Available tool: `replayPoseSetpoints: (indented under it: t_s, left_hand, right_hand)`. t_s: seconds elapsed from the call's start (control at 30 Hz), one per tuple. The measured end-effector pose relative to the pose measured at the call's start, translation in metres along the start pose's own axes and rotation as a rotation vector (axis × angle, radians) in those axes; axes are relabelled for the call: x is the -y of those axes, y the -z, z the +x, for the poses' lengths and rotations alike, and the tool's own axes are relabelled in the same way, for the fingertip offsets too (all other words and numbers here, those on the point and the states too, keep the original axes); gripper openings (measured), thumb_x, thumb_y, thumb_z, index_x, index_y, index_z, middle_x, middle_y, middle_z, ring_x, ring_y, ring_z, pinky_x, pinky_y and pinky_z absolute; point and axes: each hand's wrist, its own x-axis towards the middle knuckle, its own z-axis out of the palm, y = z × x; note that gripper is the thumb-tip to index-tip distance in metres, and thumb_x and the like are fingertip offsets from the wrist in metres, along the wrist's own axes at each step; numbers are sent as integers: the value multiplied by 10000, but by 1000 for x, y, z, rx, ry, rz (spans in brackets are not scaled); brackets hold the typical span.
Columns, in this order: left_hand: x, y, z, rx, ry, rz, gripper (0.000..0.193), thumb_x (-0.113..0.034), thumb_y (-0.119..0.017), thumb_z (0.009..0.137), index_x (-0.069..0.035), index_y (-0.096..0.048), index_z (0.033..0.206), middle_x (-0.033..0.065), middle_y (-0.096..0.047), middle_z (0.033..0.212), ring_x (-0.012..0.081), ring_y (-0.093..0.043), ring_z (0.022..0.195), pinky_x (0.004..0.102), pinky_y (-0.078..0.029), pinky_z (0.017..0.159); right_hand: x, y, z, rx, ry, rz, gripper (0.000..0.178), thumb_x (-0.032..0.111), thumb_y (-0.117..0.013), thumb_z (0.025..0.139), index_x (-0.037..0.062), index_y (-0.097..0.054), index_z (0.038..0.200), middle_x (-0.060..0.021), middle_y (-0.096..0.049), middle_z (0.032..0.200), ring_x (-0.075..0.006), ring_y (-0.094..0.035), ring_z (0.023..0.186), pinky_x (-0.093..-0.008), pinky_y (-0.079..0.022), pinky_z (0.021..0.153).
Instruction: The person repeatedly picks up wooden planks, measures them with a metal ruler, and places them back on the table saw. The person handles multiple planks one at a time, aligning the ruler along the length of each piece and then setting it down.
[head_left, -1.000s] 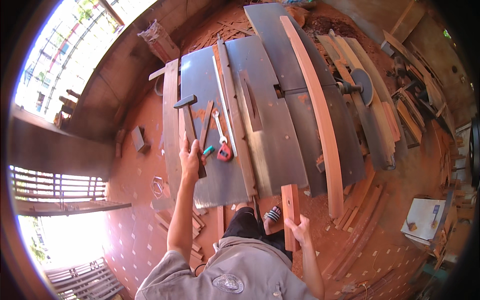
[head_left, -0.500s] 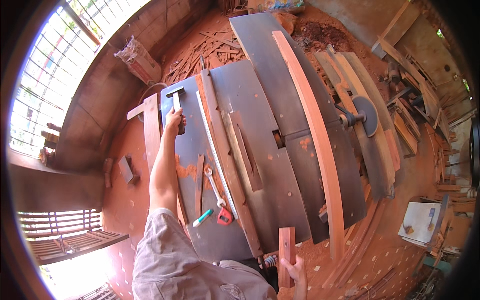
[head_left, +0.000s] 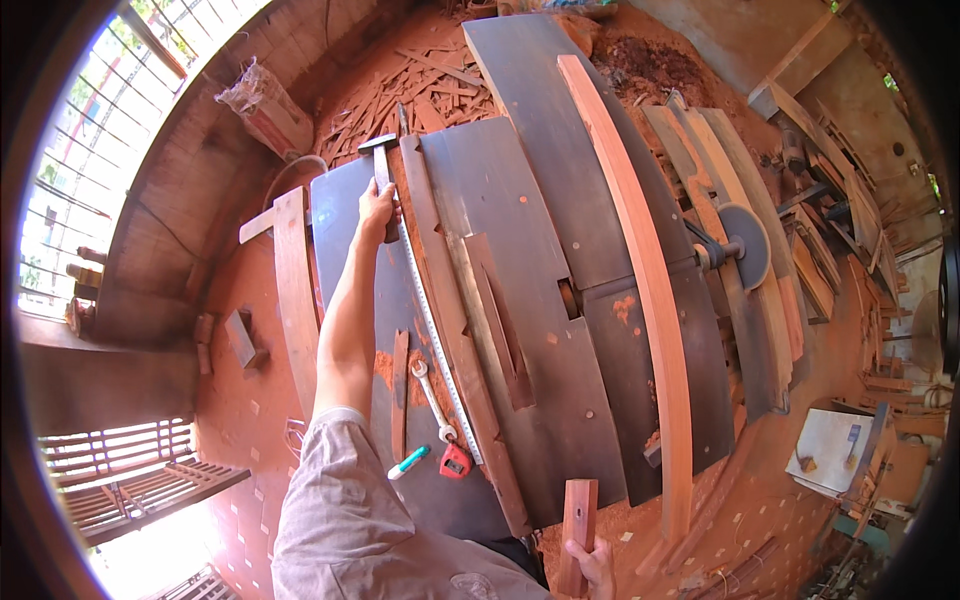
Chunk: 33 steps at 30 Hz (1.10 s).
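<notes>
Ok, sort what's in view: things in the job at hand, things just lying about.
Likely in the job:
hammer, in the left hand
short wooden piece, in the right hand

Apparently lying about:
red tape measure
wrench
long wooden beam
grey block

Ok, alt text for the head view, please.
A person's left hand holds a hammer near the far end of a dark worktable, while the right hand grips a reddish wooden piece by the near edge. A wrench and a red tape measure lie on the worktable.
</notes>
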Motion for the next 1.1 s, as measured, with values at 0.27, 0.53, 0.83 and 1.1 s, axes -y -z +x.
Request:
replayPoseSetpoints:
  t_s: [0.27, 0.53, 0.83, 1.1]
  left_hand:
    - [-11, 28, -72, 128, 127, 65, 371, -185, -592, 1030, -139, -555, 1396, 35, -535, 727, 124, -524, 520, 307, -487, 451]
    - [15, 3, -20, -111, 77, -160, 475, -185, -615, 1027, -125, -454, 1471, 36, -538, 710, 134, -527, 513, 303, -483, 438]
    - [21, 16, -5, -130, 101, -193, 222, -191, -623, 1023, -94, -532, 1202, 45, -547, 726, 144, -545, 538, 301, -488, 433]
    - [14, -2, -12, 80, 86, -117, 366, -210, -626, 1029, -129, -515, 1369, 39, -553, 728, 136, -547, 529, 294, -494, 445]
  right_hand:
    - [-14, -4, 1, -20, -7, 89, 365, 268, -830, 834, -24, -720, 1025, -51, -713, 889, -130, -646, 785, -317, -534, 709]
    - [8, 5, 0, 34, -12, 46, 383, 276, -834, 837, -23, -723, 1050, -45, -713, 912, -115, -643, 816, -304, -532, 736]
    - [-12, 8, 5, 33, 25, -5, 388, 284, -826, 846, -23, -723, 1059, -40, -703, 924, -115, -634, 826, -300, -528, 739]
    - [-12, 8, 7, 56, 4, 50, 408, 285, -811, 855, -26, -723, 1103, -57, -720, 953, -125, -648, 839, -315, -540, 760]
